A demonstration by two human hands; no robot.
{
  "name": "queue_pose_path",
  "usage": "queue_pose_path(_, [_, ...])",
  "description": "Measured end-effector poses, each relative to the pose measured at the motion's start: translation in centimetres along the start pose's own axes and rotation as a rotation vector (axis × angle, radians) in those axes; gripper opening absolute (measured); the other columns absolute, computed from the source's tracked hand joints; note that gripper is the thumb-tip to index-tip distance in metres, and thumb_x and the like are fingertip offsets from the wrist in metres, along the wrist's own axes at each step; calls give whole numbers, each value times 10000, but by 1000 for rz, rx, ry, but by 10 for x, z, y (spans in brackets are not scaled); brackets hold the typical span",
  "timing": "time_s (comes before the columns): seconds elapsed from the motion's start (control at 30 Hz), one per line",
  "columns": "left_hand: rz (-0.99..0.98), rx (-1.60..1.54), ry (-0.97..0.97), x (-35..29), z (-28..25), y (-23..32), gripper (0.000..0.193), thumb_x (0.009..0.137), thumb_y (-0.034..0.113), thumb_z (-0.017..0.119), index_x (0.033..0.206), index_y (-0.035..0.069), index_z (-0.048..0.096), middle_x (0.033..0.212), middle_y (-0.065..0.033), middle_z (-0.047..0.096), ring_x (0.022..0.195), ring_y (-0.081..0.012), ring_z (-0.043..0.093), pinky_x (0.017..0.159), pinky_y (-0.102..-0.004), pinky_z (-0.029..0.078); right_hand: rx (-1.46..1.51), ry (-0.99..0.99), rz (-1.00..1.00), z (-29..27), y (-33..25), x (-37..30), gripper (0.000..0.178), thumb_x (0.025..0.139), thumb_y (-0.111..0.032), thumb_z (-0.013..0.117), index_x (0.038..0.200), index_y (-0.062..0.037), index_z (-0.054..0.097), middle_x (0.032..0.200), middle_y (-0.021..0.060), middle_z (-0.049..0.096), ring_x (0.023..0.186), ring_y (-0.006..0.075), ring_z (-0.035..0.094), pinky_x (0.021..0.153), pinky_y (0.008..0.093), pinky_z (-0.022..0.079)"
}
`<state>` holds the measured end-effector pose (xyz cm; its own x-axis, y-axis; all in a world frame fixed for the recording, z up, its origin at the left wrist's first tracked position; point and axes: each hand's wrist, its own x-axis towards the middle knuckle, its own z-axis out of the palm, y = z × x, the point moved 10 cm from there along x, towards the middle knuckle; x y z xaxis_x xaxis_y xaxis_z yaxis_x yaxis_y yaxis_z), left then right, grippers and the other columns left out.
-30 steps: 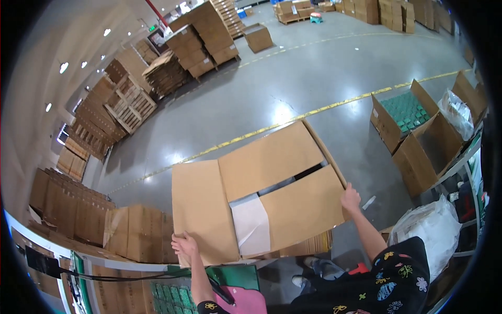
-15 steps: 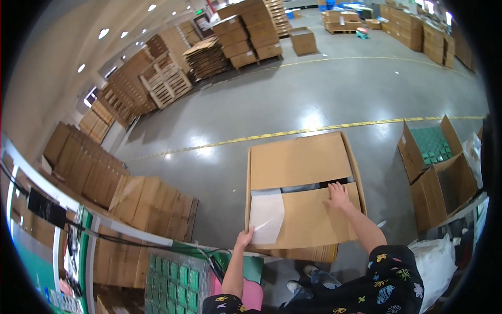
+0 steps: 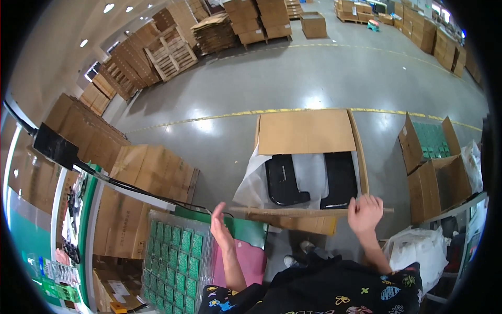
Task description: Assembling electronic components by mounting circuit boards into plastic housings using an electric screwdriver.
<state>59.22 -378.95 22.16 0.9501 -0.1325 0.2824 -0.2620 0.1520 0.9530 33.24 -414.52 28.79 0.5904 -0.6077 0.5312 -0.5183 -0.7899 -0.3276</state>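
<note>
A large cardboard box (image 3: 363,157) stands before me with its far flap (image 3: 308,132) lying inward. Its near flap (image 3: 293,211) is raised and shows almost edge-on. The fingers of my right hand (image 3: 365,213) are curled over the right end of that flap. My left hand (image 3: 221,230) is held up with fingers stretched, just off the flap's left end, and holds nothing. Inside the box lie two flat, glossy black pieces (image 3: 339,180), with white translucent wrapping sheet (image 3: 309,175) around and between them. One piece is L-shaped. The wrapping spills over the left side.
On my left are a tray of green circuit boards (image 3: 175,261), a pink stool-like surface (image 3: 246,264) and stacked cartons (image 3: 151,167). Open cartons (image 3: 434,183) and a white plastic bag (image 3: 418,254) stand at right. Pallets (image 3: 172,55) line the far left.
The near flap has swung up toward me, uncovering the black pieces and wrapping. My left hand has let go of the box's near left corner; my right hand has drawn back toward me.
</note>
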Motion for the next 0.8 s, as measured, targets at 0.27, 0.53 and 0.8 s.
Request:
queue_pose_path(0.27, [99, 363, 135, -125, -10, -24, 135, 788, -90, 511, 798, -6, 615, 853, -86, 580, 853, -215, 585, 855, -333, 452, -71, 70, 16, -5, 35, -149, 160, 628, -167, 468, 743, -81, 538, 878, 95, 570, 963, 295, 494, 1027, 490, 214])
queue_pose_path(0.53, [178, 623, -602, -252, 74, -103, 295, 740, -25, 561, 1016, 64, 618, 1073, -138, 563, 1045, -321, 559, 993, -511, 362, -178, -309, 193, 76, 181, -219, 493, 727, -140, 496, 1200, -5, 482, 1265, 194, 439, 1187, 364, 399, 1029, 466, 267])
queue_pose_path(0.8, [-710, 75, -505, -221, 112, -314, 551, 880, 276, 606, 1276, -41, 390, 1190, -140, 550, 1094, -243, 533, 922, -335, 424, 14, -508, -179, 189, 98, -84, 594, 662, -183, 761, 1167, -35, 488, 1186, 137, 489, 1154, 321, 439, 977, 432, 334])
